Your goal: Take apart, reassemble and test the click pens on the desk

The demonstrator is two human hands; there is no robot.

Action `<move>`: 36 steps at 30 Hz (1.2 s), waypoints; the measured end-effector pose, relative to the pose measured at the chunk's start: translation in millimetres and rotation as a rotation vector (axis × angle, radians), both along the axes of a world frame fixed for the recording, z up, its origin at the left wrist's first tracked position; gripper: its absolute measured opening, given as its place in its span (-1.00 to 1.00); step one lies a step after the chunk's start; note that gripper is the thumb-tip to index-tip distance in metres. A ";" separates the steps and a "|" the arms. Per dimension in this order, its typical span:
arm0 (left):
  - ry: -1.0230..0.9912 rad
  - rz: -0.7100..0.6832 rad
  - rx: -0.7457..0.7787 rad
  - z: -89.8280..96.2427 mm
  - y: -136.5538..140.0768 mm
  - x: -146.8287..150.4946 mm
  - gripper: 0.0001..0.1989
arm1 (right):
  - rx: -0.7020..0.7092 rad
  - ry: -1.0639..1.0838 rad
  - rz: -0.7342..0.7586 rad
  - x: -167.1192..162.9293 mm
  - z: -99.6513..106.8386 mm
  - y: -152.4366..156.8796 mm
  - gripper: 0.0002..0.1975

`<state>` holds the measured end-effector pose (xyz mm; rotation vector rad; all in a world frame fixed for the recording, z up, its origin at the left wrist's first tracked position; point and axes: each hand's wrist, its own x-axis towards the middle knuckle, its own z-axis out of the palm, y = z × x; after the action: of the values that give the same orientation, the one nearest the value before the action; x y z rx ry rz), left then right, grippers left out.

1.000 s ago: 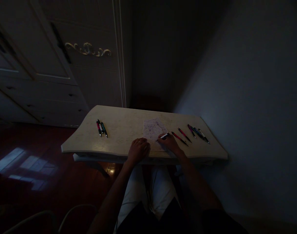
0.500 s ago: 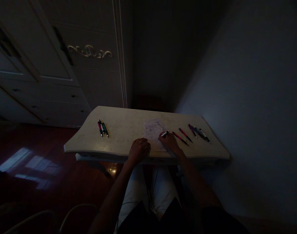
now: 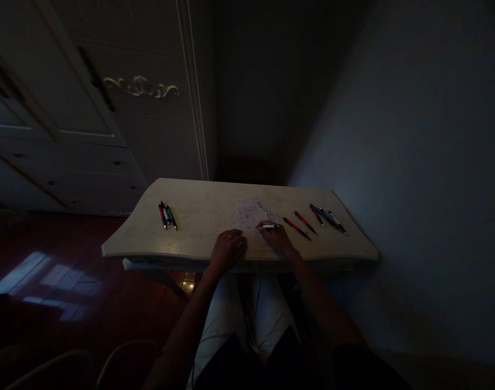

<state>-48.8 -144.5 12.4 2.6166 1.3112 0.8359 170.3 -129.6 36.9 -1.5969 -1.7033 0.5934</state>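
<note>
A sheet of paper (image 3: 251, 212) covered in dense dark marks lies near the middle of the pale table (image 3: 202, 206). My right hand (image 3: 277, 236) is closed around a white pen (image 3: 268, 226), whose tip is at the paper's lower part. Whether the tip touches the paper I cannot tell. My left hand (image 3: 228, 249), with a ring on one finger, rests flat at the table's front edge, beside the paper's lower left corner. Just right of my right hand lie two red and black pens, a nearer pen (image 3: 297, 228) and a farther pen (image 3: 305, 222).
Several pens (image 3: 167, 215) lie grouped at the table's left, and several more (image 3: 329, 219) near its right end. A cabinet (image 3: 150, 130) stands beyond the left side, a wall (image 3: 414, 189) on the right. Chair frames (image 3: 128, 346) show at lower left. The room is dim.
My right hand has shifted left and slightly down over the paper, and the pen in it now lies flatter. My left hand stays in place on the table. The view has moved slightly.
</note>
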 end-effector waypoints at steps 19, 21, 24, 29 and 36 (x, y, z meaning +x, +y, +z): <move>0.012 0.010 -0.025 2.2 0.3 0.7 -0.80 | -0.030 -0.165 -0.019 -2.4 6.4 18.6 -0.80; 0.019 0.013 -0.023 2.3 0.2 0.7 -0.80 | -0.062 -0.188 -0.020 -1.8 7.4 20.6 -0.81; 0.019 0.015 -0.022 2.5 0.1 0.6 -0.80 | -0.043 -0.210 -0.053 0.3 9.9 21.3 -0.82; 0.017 0.006 -0.018 2.0 0.5 -0.1 -0.81 | -0.071 -0.166 0.053 1.3 13.1 20.1 -0.82; 0.011 0.000 -0.020 2.4 1.1 -0.2 -0.79 | -0.082 0.081 0.002 -9.9 5.2 22.9 -0.83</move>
<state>-49.0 -143.4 14.7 2.6101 1.3158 0.8053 160.4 -106.7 42.1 -1.6062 -1.6394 0.7276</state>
